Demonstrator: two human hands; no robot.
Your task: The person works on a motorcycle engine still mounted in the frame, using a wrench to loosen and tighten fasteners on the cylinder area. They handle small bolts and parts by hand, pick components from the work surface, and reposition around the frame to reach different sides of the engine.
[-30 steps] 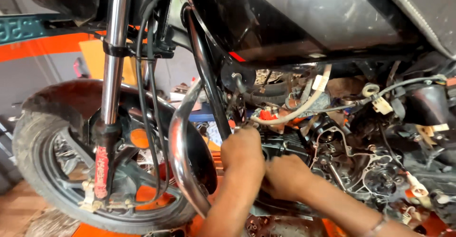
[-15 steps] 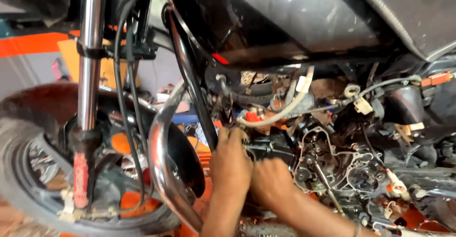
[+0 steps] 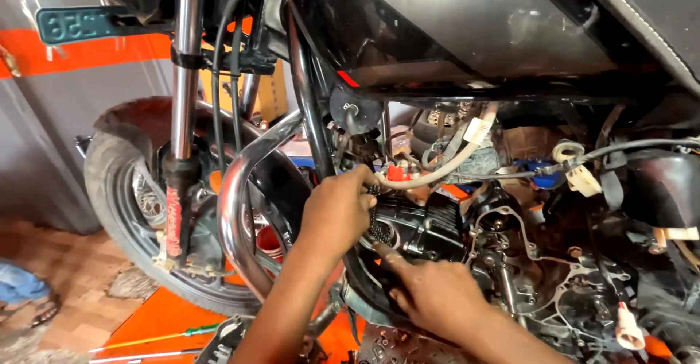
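We've got the timing chain (image 3: 373, 214) at the engine head (image 3: 426, 225), front of bike. Left hand (image 3: 337, 214) fingers pinched on it; right hand (image 3: 430, 295) forefinger out, rest curled. We keep chain taut, w/ links guided squarely, no twist.

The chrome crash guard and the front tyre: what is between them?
In the head view, the fork leg with its red label stands between the chrome crash guard and the front tyre.
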